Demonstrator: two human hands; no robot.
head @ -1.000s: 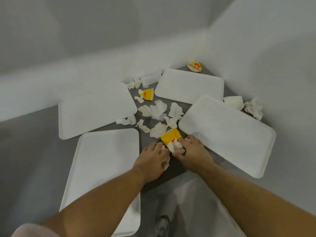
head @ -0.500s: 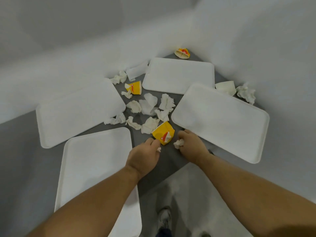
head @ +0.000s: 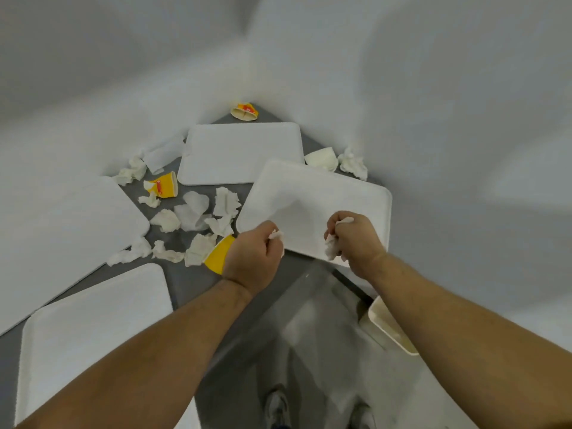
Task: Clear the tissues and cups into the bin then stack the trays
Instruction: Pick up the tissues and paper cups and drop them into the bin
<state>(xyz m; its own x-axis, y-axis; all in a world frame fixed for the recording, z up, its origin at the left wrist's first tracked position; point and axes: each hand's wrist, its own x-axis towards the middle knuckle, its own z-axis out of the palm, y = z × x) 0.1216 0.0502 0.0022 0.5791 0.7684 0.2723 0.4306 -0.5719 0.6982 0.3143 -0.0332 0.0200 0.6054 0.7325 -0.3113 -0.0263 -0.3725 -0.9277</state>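
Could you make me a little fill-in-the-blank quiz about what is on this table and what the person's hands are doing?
1. Each hand, left hand and right hand, has its grip closed on crumpled white ____.
2. The number of white trays lying flat on the grey table is ____.
3. The cup by the far corner lies on its ____.
4. The cup beside the left hand is mostly ____ in colour.

Missing words: tissue; four; side; yellow

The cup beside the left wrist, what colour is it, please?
Yellow cup, clearest in the head view.
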